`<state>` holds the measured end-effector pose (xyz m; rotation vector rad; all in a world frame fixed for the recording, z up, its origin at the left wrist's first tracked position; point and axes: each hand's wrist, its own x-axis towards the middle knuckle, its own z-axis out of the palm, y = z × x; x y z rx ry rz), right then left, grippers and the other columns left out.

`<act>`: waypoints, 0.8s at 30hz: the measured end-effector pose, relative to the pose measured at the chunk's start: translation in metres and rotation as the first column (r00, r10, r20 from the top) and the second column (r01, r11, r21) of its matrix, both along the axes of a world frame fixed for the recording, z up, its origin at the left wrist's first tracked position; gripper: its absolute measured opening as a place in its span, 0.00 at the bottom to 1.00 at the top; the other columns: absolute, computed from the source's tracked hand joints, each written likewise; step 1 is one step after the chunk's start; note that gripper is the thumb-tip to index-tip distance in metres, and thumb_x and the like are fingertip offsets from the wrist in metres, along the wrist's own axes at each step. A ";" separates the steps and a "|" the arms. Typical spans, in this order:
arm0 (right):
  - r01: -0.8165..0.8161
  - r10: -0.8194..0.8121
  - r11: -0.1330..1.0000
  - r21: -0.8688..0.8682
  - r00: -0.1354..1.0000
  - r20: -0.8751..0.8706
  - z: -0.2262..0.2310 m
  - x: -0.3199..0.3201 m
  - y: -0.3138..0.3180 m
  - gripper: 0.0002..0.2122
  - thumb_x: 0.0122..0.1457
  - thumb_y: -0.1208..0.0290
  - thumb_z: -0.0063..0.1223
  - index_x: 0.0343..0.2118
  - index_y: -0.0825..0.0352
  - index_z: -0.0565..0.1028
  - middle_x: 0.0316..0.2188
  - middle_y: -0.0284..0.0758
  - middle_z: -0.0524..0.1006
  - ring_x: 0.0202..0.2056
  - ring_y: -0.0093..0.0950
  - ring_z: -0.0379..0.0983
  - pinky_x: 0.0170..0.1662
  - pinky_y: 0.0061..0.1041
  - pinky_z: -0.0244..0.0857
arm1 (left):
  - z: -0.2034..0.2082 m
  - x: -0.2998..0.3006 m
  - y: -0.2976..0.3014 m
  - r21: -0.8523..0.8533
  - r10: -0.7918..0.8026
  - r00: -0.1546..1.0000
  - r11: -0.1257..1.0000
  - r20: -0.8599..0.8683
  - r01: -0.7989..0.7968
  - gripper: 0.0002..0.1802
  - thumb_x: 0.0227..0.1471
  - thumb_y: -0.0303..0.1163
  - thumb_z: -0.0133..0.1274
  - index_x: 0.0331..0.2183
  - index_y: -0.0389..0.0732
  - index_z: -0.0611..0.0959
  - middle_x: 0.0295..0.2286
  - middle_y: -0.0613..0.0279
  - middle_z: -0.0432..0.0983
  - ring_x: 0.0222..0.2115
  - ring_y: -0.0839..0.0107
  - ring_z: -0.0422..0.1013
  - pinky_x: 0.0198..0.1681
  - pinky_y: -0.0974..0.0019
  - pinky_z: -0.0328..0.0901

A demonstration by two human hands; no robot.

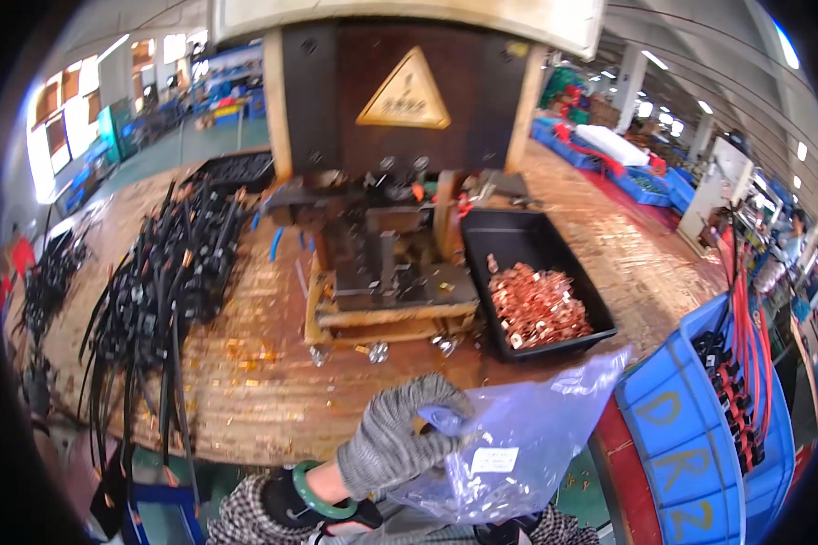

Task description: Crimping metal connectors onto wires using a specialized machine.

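My left hand [407,434], in a grey knitted glove, is closed on the top of a translucent purple plastic bag [536,413] with a white label. The bag hangs in front of the table's near edge and its upper right corner spreads toward a black tray [600,336]. Copper-coloured small metal pieces [536,304] lie heaped in that tray. Only the checked sleeve [562,529] of my right arm shows at the lower edge; the bag hides the right hand and its fingers. What the bag contains cannot be made out.
A press machine [391,282] with a yellow warning triangle stands ahead. Bundles of black cables [159,291] cover the table's left side. At the right, a blue crate [682,436] holds red and black cables. Small metal scraps dot the wooden table [254,391].
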<state>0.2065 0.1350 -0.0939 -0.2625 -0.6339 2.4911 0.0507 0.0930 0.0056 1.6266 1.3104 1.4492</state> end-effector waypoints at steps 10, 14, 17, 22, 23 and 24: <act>0.115 -0.119 0.992 -0.053 0.990 -0.078 -0.002 0.004 0.003 0.32 0.54 0.38 0.29 0.56 0.55 0.56 0.57 0.35 0.55 0.57 0.33 0.49 0.60 0.41 0.40 | -0.027 -0.004 -0.014 -0.030 0.473 0.847 0.876 0.245 -0.481 0.09 0.44 0.29 0.58 0.30 0.40 0.78 0.27 0.63 0.75 0.30 0.74 0.71 0.35 0.71 0.65; 0.329 -0.379 0.905 0.268 0.911 0.161 -0.037 0.029 0.032 0.30 0.56 0.44 0.33 0.56 0.60 0.56 0.52 0.37 0.61 0.50 0.34 0.58 0.54 0.35 0.52 | -0.048 -0.001 -0.006 -0.010 0.338 0.889 0.936 0.308 -0.352 0.13 0.50 0.34 0.53 0.38 0.40 0.77 0.32 0.61 0.74 0.34 0.75 0.69 0.39 0.72 0.64; 0.110 -0.843 0.344 0.933 0.474 0.255 -0.042 0.062 0.063 0.26 0.59 0.52 0.38 0.52 0.67 0.59 0.44 0.39 0.68 0.41 0.33 0.66 0.45 0.30 0.62 | -0.062 -0.016 -0.006 -0.180 0.294 0.854 0.954 0.429 -0.239 0.16 0.54 0.36 0.48 0.42 0.37 0.75 0.33 0.63 0.74 0.36 0.76 0.68 0.42 0.74 0.62; 0.145 -0.981 0.064 0.987 0.188 0.036 -0.004 0.047 0.088 0.17 0.59 0.60 0.41 0.39 0.73 0.69 0.32 0.37 0.74 0.31 0.28 0.69 0.36 0.27 0.63 | -0.092 -0.041 -0.006 -0.188 0.160 0.711 0.981 0.684 -0.040 0.19 0.55 0.33 0.44 0.47 0.34 0.69 0.41 0.59 0.71 0.44 0.68 0.67 0.49 0.66 0.62; 0.162 -0.972 -0.023 0.987 0.226 -0.059 0.009 0.035 0.086 0.16 0.59 0.62 0.41 0.36 0.73 0.71 0.29 0.35 0.74 0.30 0.27 0.69 0.35 0.25 0.62 | -0.107 -0.047 -0.010 -0.139 0.134 0.644 0.989 0.753 -0.044 0.19 0.56 0.31 0.44 0.47 0.34 0.68 0.42 0.56 0.69 0.45 0.65 0.66 0.51 0.64 0.62; 0.178 -0.957 -0.112 0.978 0.247 -0.155 0.024 0.022 0.084 0.15 0.59 0.64 0.40 0.33 0.73 0.72 0.26 0.34 0.74 0.29 0.25 0.68 0.34 0.24 0.62 | -0.108 -0.050 -0.008 -0.142 0.138 0.641 0.989 0.755 -0.045 0.19 0.56 0.31 0.44 0.47 0.34 0.68 0.42 0.56 0.69 0.45 0.65 0.66 0.51 0.64 0.62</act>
